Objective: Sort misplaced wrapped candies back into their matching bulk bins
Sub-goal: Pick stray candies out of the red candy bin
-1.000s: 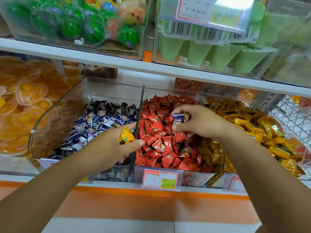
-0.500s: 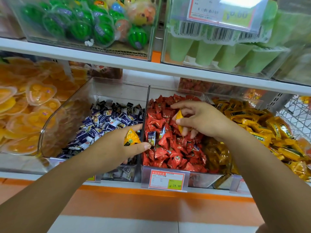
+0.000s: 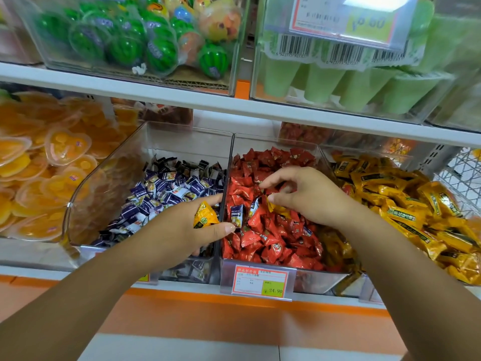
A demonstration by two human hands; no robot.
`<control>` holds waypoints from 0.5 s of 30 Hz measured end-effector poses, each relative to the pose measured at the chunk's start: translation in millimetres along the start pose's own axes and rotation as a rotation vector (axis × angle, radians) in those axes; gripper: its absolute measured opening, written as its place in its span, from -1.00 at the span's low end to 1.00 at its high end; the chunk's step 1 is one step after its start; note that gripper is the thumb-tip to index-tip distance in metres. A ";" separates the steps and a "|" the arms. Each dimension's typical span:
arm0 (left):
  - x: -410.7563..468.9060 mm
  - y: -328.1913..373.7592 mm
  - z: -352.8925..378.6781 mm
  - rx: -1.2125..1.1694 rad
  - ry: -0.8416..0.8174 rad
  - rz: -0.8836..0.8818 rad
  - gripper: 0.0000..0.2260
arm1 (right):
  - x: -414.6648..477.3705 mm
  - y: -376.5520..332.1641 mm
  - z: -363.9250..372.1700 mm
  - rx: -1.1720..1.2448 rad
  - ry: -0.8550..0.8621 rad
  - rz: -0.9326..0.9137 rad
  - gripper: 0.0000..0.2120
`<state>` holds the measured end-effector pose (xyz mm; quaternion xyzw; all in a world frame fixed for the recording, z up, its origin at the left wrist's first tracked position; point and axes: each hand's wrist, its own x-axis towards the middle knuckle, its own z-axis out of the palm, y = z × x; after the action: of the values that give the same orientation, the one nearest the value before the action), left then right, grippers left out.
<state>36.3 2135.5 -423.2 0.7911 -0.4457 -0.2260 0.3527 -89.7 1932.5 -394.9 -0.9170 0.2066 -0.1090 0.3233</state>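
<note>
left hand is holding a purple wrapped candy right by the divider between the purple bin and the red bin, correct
Not quite. The head view shows the left hand holding a yellow wrapped candy, not a purple one, right by the divider between the purple bin and the red bin.

A clear left bin [image 3: 109, 183] held purple-and-white candies [image 3: 169, 188], the middle bin [image 3: 273, 141] red candies [image 3: 268, 238], and yellow candies [image 3: 406, 204] filled the one on the right. One yellow candy [image 3: 205, 217] was pinched in the left hand [image 3: 179, 233] above the wall between the purple and red piles. A stray purple candy [image 3: 236, 216] stood among the red ones. A second yellow candy [image 3: 277, 207] sat tucked under the right hand [image 3: 309, 196].
</note>
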 end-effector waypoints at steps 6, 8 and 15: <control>-0.5 -1.3 -1.4 0.001 -0.025 -0.005 -0.44 | 2.1 -2.2 4.0 -0.163 -0.069 -0.049 -0.66; -2.1 -3.0 -1.1 -0.042 -0.042 -0.031 -0.34 | 4.7 4.2 -7.0 -0.242 -0.011 0.009 -0.62; 1.6 -2.6 -15.1 -0.288 0.285 0.003 -0.59 | 2.9 4.6 0.5 -0.323 0.041 0.091 -0.64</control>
<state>48.6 2140.5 -415.4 0.7559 -0.3554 -0.1725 0.5221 -88.3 1928.2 -398.0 -0.9444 0.2691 -0.0783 0.1719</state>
